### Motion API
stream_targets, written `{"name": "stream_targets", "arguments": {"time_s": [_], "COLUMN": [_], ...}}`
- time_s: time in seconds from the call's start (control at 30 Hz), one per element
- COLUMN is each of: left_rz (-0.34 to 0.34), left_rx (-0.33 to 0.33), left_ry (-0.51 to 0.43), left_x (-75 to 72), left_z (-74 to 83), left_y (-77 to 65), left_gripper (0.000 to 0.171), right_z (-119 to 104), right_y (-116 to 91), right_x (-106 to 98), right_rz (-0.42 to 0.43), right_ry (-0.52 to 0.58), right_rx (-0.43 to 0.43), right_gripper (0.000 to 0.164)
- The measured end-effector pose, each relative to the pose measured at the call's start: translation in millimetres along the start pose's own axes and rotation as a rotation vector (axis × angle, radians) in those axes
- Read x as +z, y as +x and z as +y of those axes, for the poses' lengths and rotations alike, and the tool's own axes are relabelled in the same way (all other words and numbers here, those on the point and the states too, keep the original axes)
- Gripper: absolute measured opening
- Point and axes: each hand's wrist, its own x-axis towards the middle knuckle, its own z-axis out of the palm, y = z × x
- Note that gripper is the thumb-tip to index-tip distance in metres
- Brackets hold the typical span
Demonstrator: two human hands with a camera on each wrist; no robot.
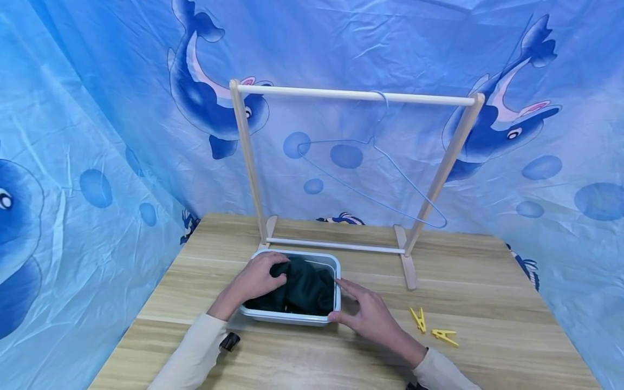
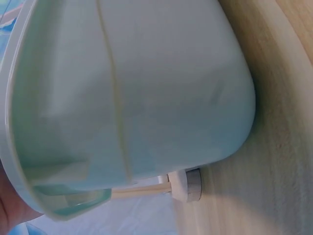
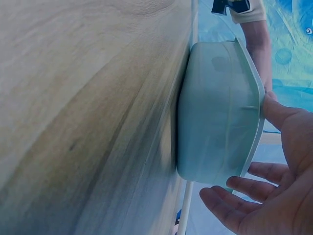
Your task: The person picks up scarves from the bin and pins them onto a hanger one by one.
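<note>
A pale blue-green plastic basin (image 1: 297, 319) stands on the table with a crumpled dark green cloth (image 1: 309, 287) heaped inside. Over the basin's left side lies my left hand (image 1: 260, 276), its thumb and index finger spread apart against the cloth. Only a bit of that hand (image 2: 12, 208) shows past the rim in the left wrist view. My right hand (image 1: 365, 311) is at the basin's right end, thumb at the near corner and fingertips by the rim. In the right wrist view, the right hand's fingers (image 3: 254, 188) are loosely bent beside the basin wall.
Behind the basin stands a wooden rack (image 1: 336, 93) with a blue wire hanger (image 1: 374, 142) on its top bar. Two yellow clothespins (image 1: 419, 319) lie to the right on the wooden table (image 1: 487, 303). A blue dolphin-print curtain (image 1: 341, 54) surrounds the table's back and sides.
</note>
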Motion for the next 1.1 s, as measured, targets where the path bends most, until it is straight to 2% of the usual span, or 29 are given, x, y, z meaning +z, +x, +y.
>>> {"name": "stream_targets", "arguments": {"time_s": [0.13, 0.33, 0.47, 0.57, 0.67, 0.9, 1.1], "left_rz": [0.008, 0.088, 0.163, 0.189, 0.169, 0.067, 0.073], "left_rx": [-0.008, 0.006, 0.029, 0.058, 0.067, 0.056, 0.05], "left_ry": [-0.018, -0.031, -0.096, -0.15, -0.185, -0.171, -0.156], "left_x": [-0.6, -1.9, -5.7, -8.9, -10.3, -7.9, -6.2], "left_z": [0.9, 4.9, 7.5, 8.8, 8.8, 7.4, 9.7], "left_y": [-0.7, -2.9, -6.7, -10.0, -12.6, -11.6, -4.2], "left_gripper": [0.033, 0.027, 0.024, 0.024, 0.025, 0.019, 0.017], "right_z": [-1, -2, -3, -3, -3, -3, -3], "right_y": [-1, 0, 0, 0, 0, 0, 1], "right_x": [-1, -3, -2, -2, -2, -3, -4], "right_rz": [-0.008, -0.022, -0.013, -0.01, -0.009, -0.034, -0.031], "right_ry": [0.005, 0.018, 0.017, 0.02, 0.026, 0.033, 0.035], "right_rx": [0.014, 0.038, 0.034, 0.035, 0.035, 0.041, 0.036], "right_gripper": [0.08, 0.082, 0.082, 0.082, 0.082, 0.083, 0.082]}}
